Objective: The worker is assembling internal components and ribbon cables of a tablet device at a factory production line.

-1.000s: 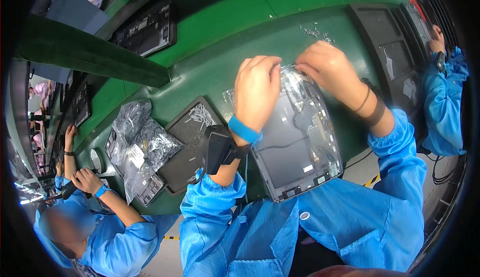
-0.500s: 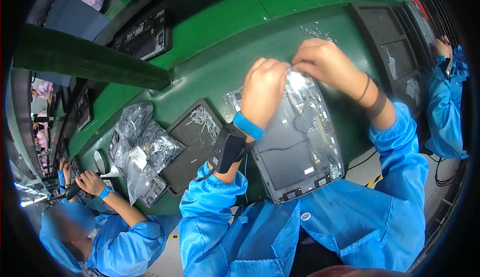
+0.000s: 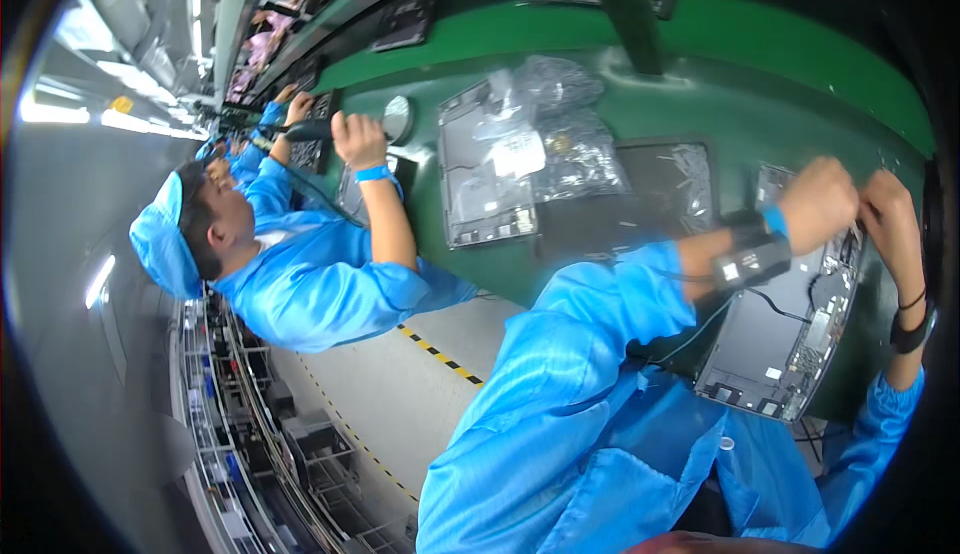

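Observation:
An opened laptop base (image 3: 745, 349) lies tilted in front of me at the right, its circuit board and a dark cable exposed. Over its far end, my left hand (image 3: 822, 202) has its fingers closed in a pinch. Close beside it, my right hand (image 3: 890, 216) is also closed, fingertips drawn together. Whatever the fingertips hold is too small and blurred to name. A blue band and a small black box (image 3: 752, 264) are strapped on my left wrist; a dark band (image 3: 908, 334) circles the right one.
Left of the laptop base lies a dark tray (image 3: 650, 179) with small grey strips (image 3: 692, 182). Beyond it are clear plastic bags (image 3: 575, 149) partly over another laptop casing (image 3: 462, 154). A co-worker (image 3: 300, 274) in blue grips a black-handled tool (image 3: 308, 131). A green post (image 3: 630, 9) rises behind.
The view has swung left, so my hands and the laptop base appear farther right, and more of the co-worker and floor shows. Both hands remain pinched at the base's far end.

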Available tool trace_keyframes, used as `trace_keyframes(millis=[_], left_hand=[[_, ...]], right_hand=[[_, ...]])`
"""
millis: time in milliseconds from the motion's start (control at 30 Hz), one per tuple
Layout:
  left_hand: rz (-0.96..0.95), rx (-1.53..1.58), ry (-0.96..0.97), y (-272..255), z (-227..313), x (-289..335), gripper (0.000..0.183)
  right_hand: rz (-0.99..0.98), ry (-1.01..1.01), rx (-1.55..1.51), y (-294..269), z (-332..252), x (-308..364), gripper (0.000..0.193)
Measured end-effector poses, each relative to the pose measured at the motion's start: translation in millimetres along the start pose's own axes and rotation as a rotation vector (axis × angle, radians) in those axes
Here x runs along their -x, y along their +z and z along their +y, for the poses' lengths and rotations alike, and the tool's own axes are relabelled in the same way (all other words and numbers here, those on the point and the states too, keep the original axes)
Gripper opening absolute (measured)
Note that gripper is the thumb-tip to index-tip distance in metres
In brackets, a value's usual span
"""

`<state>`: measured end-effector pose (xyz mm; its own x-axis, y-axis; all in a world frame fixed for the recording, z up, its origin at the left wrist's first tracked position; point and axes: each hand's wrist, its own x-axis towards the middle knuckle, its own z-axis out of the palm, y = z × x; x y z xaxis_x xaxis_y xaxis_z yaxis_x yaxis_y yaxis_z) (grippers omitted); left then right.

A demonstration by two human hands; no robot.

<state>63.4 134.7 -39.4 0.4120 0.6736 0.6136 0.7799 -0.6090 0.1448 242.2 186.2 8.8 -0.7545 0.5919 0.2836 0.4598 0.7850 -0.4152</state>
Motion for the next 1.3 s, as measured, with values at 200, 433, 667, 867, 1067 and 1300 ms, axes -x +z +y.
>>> trace_keyframes(millis=[200,433,667,867,1067,1300], left_hand=[[-0.002,0.021,-0.003,7,-7,3,0.009],[-0.022,-0.018,0.092,16,-18,-1,0.01],[-0.026,0.075,0.1,13,-29,-3,0.01],[-0.018,0.02,0.111,27,-20,-4,0.009],[-0.132,0.147,0.098,7,-24,-9,0.006],[-0.125,0.247,0.04,-28,-32,-11,0.007]], right_hand=[[0.021,-0.018,0.019,11,23,4,0.01],[0.056,0.023,0.157,19,24,9,0.012],[0.063,-0.024,0.082,16,27,6,0.014],[0.046,-0.006,0.093,15,31,14,0.015],[0.046,-0.095,0.139,2,0,8,0.015],[0.016,-0.085,0.04,-7,-3,-6,0.009]])
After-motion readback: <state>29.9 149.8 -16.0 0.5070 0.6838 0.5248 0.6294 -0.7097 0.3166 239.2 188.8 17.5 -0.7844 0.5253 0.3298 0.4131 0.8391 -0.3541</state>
